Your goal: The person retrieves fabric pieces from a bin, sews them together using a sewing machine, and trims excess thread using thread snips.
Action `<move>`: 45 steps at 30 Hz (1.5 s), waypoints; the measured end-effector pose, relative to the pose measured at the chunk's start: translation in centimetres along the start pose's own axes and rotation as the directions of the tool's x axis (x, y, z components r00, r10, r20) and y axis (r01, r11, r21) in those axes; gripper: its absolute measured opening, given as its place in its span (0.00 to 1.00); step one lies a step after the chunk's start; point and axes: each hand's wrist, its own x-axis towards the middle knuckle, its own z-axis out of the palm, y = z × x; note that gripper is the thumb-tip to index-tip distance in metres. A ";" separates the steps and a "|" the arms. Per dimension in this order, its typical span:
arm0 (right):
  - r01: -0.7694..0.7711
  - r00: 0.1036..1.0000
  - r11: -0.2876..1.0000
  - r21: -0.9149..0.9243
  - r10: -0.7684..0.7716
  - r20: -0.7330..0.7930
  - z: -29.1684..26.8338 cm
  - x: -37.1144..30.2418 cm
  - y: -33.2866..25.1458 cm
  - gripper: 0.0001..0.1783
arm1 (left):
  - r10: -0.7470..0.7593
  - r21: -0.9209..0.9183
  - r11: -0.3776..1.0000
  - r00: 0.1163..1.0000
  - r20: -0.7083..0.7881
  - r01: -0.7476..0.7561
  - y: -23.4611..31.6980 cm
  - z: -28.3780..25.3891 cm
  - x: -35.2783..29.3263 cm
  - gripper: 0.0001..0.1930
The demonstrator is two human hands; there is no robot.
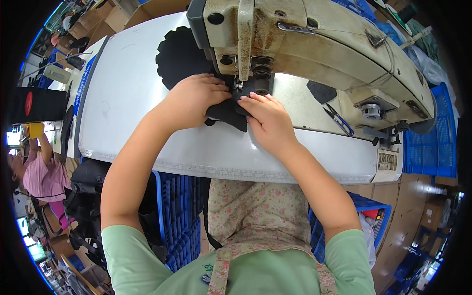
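Black fabric (184, 58) with a notched, rounded edge lies on the white table under the sewing machine (314, 44). Part of it reaches below the presser foot (239, 84). My left hand (195, 101) rests on the fabric left of the needle area, its fingers stretched out toward the foot. My right hand (268, 118) lies on the fabric just right of the foot, fingers extended and pressing down. A pointed corner of the fabric shows between the two hands. The needle itself is too small to make out.
Thread snips (339, 120) with blue handles and a small black fabric piece (321, 92) lie on the machine bed to the right. Blue crates (179, 211) stand under the table, another crate (430, 132) at the right. A person in pink (46, 174) works at the far left.
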 end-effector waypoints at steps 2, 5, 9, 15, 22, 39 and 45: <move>-0.002 1.000 1.000 0.009 0.002 0.013 0.0 0.0 0.0 0.18 | -0.022 0.020 1.000 1.000 0.003 0.022 0.1 0.0 0.0 0.32; -0.005 1.000 1.000 0.006 0.005 0.008 0.0 0.0 0.2 0.18 | -0.034 0.023 0.999 0.999 -0.015 0.034 0.4 0.1 0.2 0.31; -0.018 1.000 1.000 0.014 0.018 0.005 0.1 0.0 0.5 0.18 | -0.053 0.049 0.997 0.998 -0.016 0.053 0.9 0.3 0.2 0.31; -0.023 1.000 1.000 0.021 0.023 0.000 0.2 0.0 0.6 0.19 | -0.109 0.097 0.989 0.994 -0.012 0.110 1.6 0.5 0.2 0.30; -0.032 0.999 0.999 0.034 0.033 -0.013 0.3 0.2 0.8 0.21 | -0.171 0.100 0.980 0.985 -0.017 0.172 2.2 0.7 0.5 0.31; -0.021 0.996 1.000 -0.008 0.022 0.081 -1.0 0.4 1.9 0.20 | -0.109 0.060 0.992 0.994 0.014 0.108 2.7 1.0 -0.6 0.30; -0.003 0.998 1.000 -0.026 0.005 0.064 -0.9 0.4 1.9 0.20 | -0.074 -0.072 0.995 0.996 -0.039 0.071 1.9 1.0 -0.7 0.30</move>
